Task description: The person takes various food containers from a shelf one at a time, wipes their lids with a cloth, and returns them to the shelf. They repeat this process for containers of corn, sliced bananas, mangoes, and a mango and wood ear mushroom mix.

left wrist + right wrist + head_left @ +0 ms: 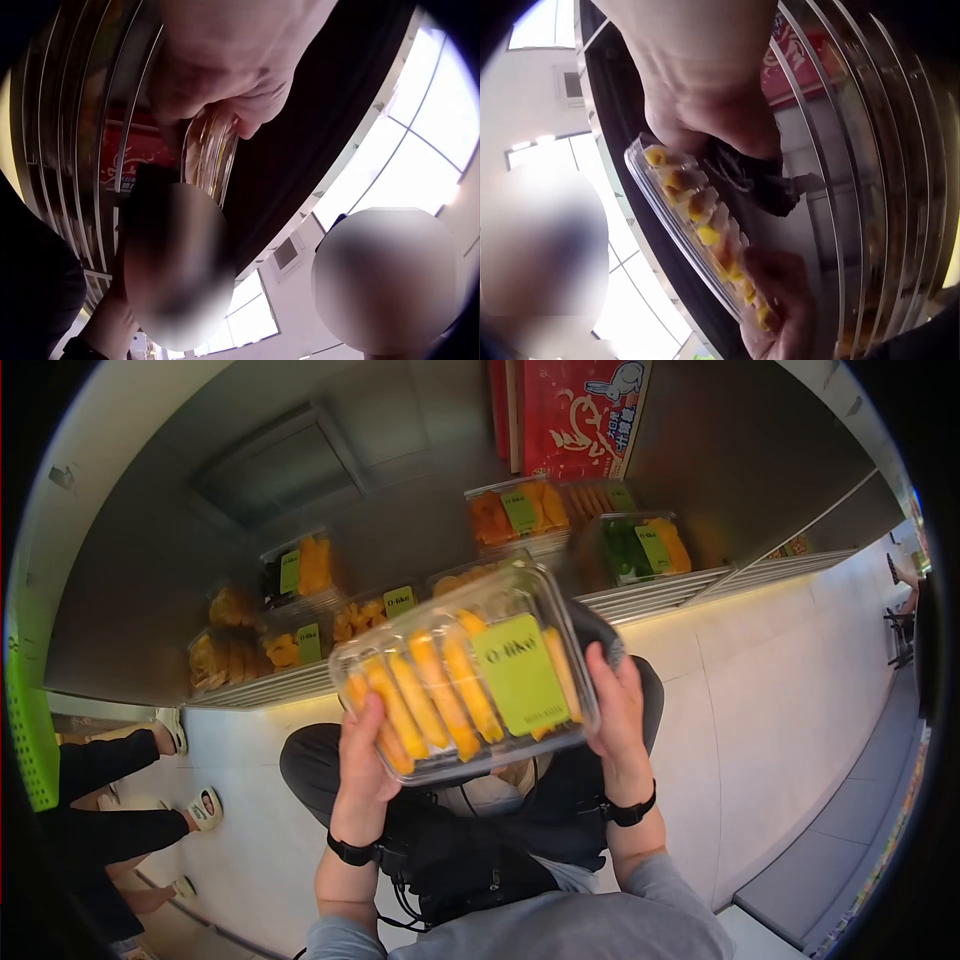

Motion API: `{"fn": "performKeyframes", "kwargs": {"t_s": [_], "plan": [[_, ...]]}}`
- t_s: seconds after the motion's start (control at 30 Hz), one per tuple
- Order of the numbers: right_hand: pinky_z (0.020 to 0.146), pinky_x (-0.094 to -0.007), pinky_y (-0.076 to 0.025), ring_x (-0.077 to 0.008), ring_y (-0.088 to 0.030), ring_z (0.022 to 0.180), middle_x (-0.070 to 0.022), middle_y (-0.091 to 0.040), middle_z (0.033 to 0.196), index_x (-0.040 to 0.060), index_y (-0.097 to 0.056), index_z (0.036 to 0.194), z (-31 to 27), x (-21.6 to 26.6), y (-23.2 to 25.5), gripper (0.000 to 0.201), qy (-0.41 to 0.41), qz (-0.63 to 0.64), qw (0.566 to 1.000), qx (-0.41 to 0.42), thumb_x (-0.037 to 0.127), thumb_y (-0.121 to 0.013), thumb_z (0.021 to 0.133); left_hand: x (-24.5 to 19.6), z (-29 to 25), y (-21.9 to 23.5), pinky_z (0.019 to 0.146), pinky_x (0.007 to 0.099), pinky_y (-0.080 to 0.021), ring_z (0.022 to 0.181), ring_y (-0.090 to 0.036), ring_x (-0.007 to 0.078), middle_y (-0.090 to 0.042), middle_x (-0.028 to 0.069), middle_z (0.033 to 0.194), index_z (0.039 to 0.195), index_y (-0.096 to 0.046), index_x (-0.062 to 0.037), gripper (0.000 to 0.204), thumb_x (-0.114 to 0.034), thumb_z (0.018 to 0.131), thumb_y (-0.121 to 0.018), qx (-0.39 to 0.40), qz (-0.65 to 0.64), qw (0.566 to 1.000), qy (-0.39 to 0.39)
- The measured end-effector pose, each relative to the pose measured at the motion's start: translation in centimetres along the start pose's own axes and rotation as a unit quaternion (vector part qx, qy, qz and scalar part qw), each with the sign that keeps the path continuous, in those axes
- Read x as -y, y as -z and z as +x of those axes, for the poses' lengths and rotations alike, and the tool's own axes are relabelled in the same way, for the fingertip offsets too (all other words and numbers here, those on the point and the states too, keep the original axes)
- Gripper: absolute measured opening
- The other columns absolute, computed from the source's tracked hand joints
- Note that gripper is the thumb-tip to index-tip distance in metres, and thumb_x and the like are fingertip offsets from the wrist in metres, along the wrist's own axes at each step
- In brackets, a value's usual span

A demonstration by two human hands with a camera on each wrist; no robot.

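Note:
Both hands hold up a clear plastic box (465, 685) of long yellow-orange fruit strips, tilted so that its lid faces the head camera. A green label (525, 675) reading "O-like" sits on its right part. The left hand (366, 752) grips the lower left corner, thumb over the edge; the right hand (618, 705) grips the right end. Fingers behind the box are mostly hidden in the head view. A dark crumpled cloth (757, 184) hangs under the right hand in the right wrist view, beside the box. In the left wrist view the box's edge (214, 154) shows below the left hand.
Ahead is a metal display shelf with a slatted front edge (660, 595). Several similar boxes stand on it, among them one with green and orange pieces (640, 548). A red printed box (575, 420) stands behind. Another person's legs (120, 760) are at the left, near a green basket (30, 730).

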State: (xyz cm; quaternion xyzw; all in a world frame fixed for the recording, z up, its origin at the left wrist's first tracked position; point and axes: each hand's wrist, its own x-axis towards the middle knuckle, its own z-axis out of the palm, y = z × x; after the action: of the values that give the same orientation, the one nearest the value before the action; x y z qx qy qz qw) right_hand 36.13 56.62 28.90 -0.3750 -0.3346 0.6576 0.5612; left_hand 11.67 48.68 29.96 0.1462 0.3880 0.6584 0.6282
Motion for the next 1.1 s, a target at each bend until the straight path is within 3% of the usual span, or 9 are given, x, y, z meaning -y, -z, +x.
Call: {"fn": "performKeyframes", "kwargs": {"t_s": [0.07,0.13,0.23,0.43,0.6,0.7,0.83,0.93,1.1], "plan": [[0.098,-0.0298,-0.047,-0.0192,-0.057,0.117,-0.0109,-0.059,0.127,0.0036,-0.044,0.139,0.5,-7.7,5.5,0.043,-0.147,0.365,0.895,0.208,0.025,-0.046,0.103,1.5,0.1,-0.5,0.091,0.0343,-0.053,0.108,-0.064,0.0205,-0.061,0.0109,0.123,0.128,-0.051,-0.0025,0.038,-0.027,0.099,-0.055,0.037,0.015,0.999,0.018],[0.095,-0.0309,-0.051,-0.0205,-0.06,0.113,-0.0107,-0.06,0.126,0.0052,-0.046,0.139,-2.4,-6.5,1.5,0.045,-0.156,0.381,0.902,0.132,0.033,-0.044,0.103,2.1,0.4,-1.8,0.09,0.0298,-0.051,0.105,-0.062,0.0153,-0.062,0.0076,0.119,0.124,-0.054,-0.0022,0.036,-0.027,0.097,-0.06,0.023,0.043,0.999,0.017],[0.093,-0.0315,-0.052,-0.0205,-0.063,0.109,-0.0105,-0.061,0.125,0.0061,-0.046,0.139,-4.1,-3.9,-1.1,0.046,-0.31,0.377,0.873,0.023,0.035,-0.043,0.103,1.9,1.0,-2.6,0.089,0.0242,-0.044,0.099,-0.056,0.0083,-0.063,0.0022,0.109,0.118,-0.057,-0.0013,0.038,-0.03,0.095,-0.065,-0.037,0.199,0.97,-0.137],[0.097,-0.034,-0.05,-0.0224,-0.059,0.116,-0.0114,-0.057,0.132,0.0033,-0.044,0.14,-3.4,-8.5,2.1,0.049,-0.233,0.433,0.815,0.306,0.037,-0.038,0.104,1.1,1.7,-1.0,0.086,0.0225,-0.045,0.098,-0.057,0.0078,-0.064,0.0031,0.108,0.117,-0.057,-0.0002,0.037,-0.03,0.097,-0.062,-0.071,0.247,0.95,-0.178],[0.102,-0.05,-0.046,-0.0316,-0.054,0.124,-0.0162,-0.056,0.133,0.0016,-0.043,0.14,-2.1,-3.4,2.2,0.062,-0.215,0.399,0.87,0.196,0.049,-0.024,0.104,1.1,1.8,-0.1,0.082,0.0208,-0.045,0.091,-0.056,0.0052,-0.063,0.0016,0.103,0.112,-0.057,-0.0006,0.032,-0.029,0.098,-0.061,-0.061,0.282,0.947,-0.139],[0.105,-0.0507,-0.041,-0.0313,-0.053,0.125,-0.0153,-0.053,0.136,0.0023,-0.045,0.138,-0.5,-6.6,2.6,0.058,-0.218,0.481,0.773,0.352,0.046,-0.028,0.104,1.8,2.2,-1.1,0.08,0.0208,-0.044,0.087,-0.054,0.0046,-0.063,0.0008,0.1,0.109,-0.057,-0.0014,0.031,-0.03,0.098,-0.061,-0.062,0.299,0.938,-0.163],[0.103,-0.0367,-0.044,-0.023,-0.055,0.122,-0.0112,-0.056,0.132,0.0017,-0.046,0.136,-2.4,-10.1,2.2,0.046,-0.233,0.418,0.822,0.307,0.035,-0.04,0.104,-0.9,4.6,-1.4,0.079,0.0212,-0.044,0.088,-0.055,0.0054,-0.063,0.0015,0.098,0.109,-0.058,-0.0009,0.03,-0.029,0.098,-0.06,-0.087,0.371,0.897,-0.224],[0.105,-0.0378,-0.043,-0.0225,-0.053,0.124,-0.0121,-0.055,0.134,0.0008,-0.044,0.138,-2.7,-9.6,1.9,0.047,-0.342,0.316,0.852,0.241,0.032,-0.043,0.104,-4.6,8.7,-2.4,0.078,0.0241,-0.045,0.088,-0.057,0.0083,-0.064,0.0051,0.098,0.108,-0.058,0.0019,0.035,-0.031,0.097,-0.061,-0.115,0.388,0.877,-0.259],[0.109,-0.0404,-0.039,-0.026,-0.049,0.129,-0.0158,-0.048,0.141,-0.0025,-0.036,0.143,-3.0,-11.7,2.4,0.053,-0.357,0.242,0.882,0.191,0.033,-0.041,0.104,-10.2,19.1,-0.5,0.077,0.0303,-0.047,0.087,-0.06,0.0127,-0.067,0.0109,0.097,0.11,-0.06,0.0055,0.053,-0.044,0.092,-0.065,-0.154,0.534,0.803,-0.215]]}}
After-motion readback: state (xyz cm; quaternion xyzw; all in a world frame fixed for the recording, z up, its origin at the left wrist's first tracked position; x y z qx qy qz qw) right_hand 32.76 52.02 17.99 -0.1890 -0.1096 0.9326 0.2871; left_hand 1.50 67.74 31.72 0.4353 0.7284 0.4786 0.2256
